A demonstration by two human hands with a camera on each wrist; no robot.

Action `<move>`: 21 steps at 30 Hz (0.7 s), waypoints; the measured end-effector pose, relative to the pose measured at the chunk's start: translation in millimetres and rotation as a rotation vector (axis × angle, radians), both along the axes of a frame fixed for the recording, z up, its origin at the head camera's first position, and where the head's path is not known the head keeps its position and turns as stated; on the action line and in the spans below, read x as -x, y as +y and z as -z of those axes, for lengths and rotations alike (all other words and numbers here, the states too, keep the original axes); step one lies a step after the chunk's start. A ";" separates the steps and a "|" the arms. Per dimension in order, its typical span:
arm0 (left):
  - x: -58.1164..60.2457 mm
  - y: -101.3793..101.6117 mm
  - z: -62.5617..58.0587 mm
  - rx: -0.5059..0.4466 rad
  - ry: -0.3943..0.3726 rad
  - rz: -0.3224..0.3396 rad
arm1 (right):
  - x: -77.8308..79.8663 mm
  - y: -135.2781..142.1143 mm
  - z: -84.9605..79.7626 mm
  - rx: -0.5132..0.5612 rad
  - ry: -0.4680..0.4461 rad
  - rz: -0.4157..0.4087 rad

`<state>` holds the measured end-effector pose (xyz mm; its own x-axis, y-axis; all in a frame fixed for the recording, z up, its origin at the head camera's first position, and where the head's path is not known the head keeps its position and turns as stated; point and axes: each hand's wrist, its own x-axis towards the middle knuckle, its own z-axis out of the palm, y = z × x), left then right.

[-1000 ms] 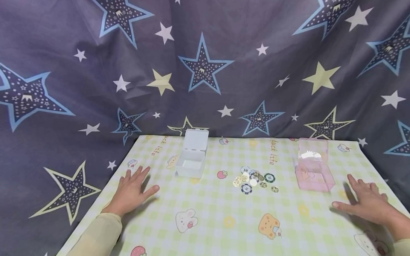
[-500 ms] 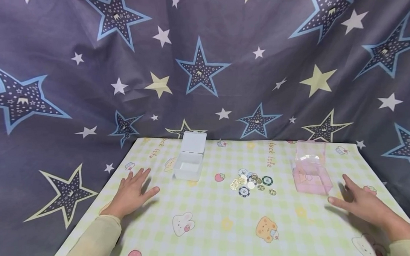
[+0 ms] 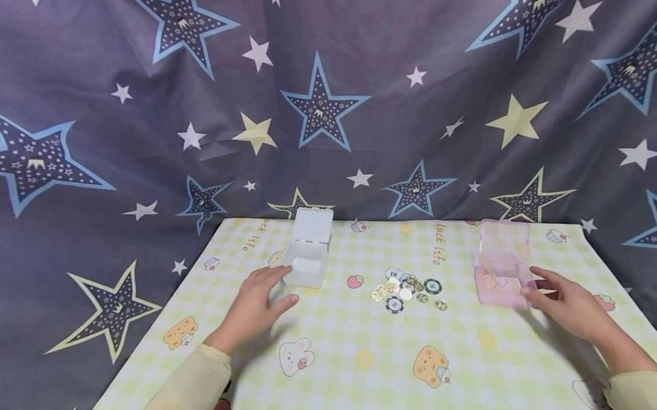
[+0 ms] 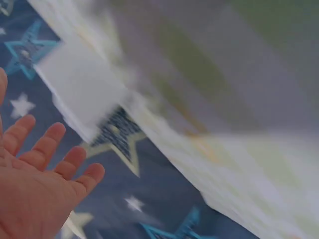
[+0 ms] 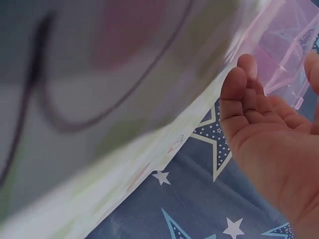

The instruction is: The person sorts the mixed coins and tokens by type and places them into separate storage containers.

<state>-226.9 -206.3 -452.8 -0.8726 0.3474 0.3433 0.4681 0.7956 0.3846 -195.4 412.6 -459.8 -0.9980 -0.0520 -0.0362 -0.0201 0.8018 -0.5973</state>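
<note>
In the head view my left hand is at the near left corner of a small white plastic box, whose hinged lid stands open. Its fingers reach forward with the thumb spread apart; the left wrist view shows the fingers loosely extended and nothing in the palm. On the other side, my right hand is at the right side of a clear pink box, also with its lid up. Thumb and fingers are apart, fingertips right at the box's near right corner. In the right wrist view its fingers bend slightly, overlapping the pink box.
Between the boxes lies a loose cluster of poker chips, among them a green-edged chip and a dark-edged chip, with several gold coins. A checked cartoon tablecloth covers the table. A dark star-patterned curtain hangs behind.
My left hand has moved right and forward to the white box. My right hand has moved left and forward to the pink box. The boxes, chips and coins keep their places.
</note>
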 end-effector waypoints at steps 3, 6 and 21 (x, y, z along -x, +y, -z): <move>0.3 27.9 -2.0 -0.030 0.006 0.058 | 0.9 -3.9 -2.1 0.022 -0.021 0.003; 1.4 54.6 -3.0 -0.030 -0.031 0.105 | 1.8 -8.4 -3.9 0.062 -0.056 -0.013; 24.5 165.1 12.7 0.205 -0.137 0.234 | 11.0 -13.0 -2.6 0.235 -0.155 0.017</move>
<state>-251.3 -41.2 -465.5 -0.7945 0.5931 0.1302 0.6018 0.7403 0.2995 -206.4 399.6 -457.3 -0.9822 -0.0601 -0.1777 0.0986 0.6403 -0.7618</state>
